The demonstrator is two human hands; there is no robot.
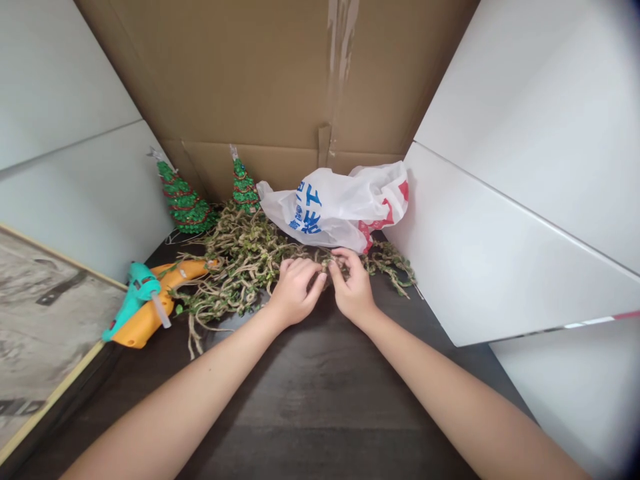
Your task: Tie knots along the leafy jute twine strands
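The left hand (pixel 294 292) and right hand (pixel 353 287) were curled close together on a tangled jute garland (pixel 245 257), their fingertips hidden among the strands, so a firm grip could not be told. The garland was spread over a dark wood tabletop (pixel 320 400), its far edge partly hidden by a white plastic bag (pixel 333 207), before a cardboard sheet (pixel 250 80).

forearms (pixel 175 413) cut off by bottom edge, right fingertips (pixel 340 257) partly hidden among jute vines (pixel 240 267)

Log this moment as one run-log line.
left hand: gripping leafy twine | right hand: gripping same twine | nearby: plastic bag, glue gun, two small trees
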